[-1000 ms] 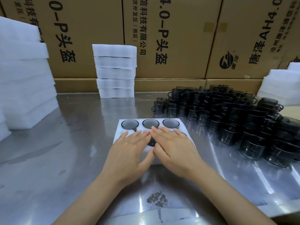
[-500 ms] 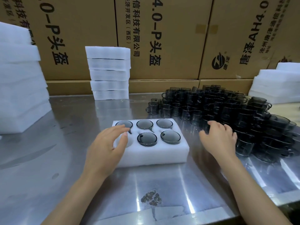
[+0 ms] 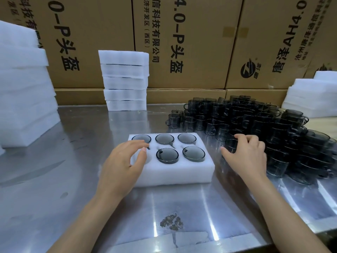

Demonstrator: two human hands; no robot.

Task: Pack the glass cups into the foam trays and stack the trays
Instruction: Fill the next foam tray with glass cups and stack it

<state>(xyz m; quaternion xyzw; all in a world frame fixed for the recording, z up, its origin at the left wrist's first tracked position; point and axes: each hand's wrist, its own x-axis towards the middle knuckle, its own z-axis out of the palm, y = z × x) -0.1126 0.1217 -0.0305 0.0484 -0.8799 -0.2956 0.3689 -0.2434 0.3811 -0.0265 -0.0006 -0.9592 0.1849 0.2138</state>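
A white foam tray [image 3: 175,172] is being shown at frame centre on a metal table [image 3: 54,189]. Five of its six pockets are being filled w/ smoky glass cups [image 3: 167,155]: three along the far row, two in the near row at centre & right. The near-left pocket [image 3: 147,158] is being left open, partly hidden by fingers.

The left hand [image 3: 121,165] is being held over the tray's left edge, fingers loosely curved, thumb tip at the rim of the open pocket; nothing is being gripped by it. Whether the palm is touching the foam can't be told.

The right hand [image 3: 246,154] is being placed just right of the tray, at the near-left edge of a big cluster of loose cups [image 3: 255,128] filling the right-centre of the frame. Its fingers & thumb are being curled round one cup [image 3: 230,145] at the cluster's edge, approx. upright on the table.

At upper centre, a stack of five foam trays [image 3: 125,81] is being seen against cardboard boxes [image 3: 200,42]. More foam sheets [image 3: 23,99] are being piled at the left edge, & another foam pile [image 3: 310,92] at the far right. A dark stain [image 3: 171,221] is being shown on the table near bottom centre.
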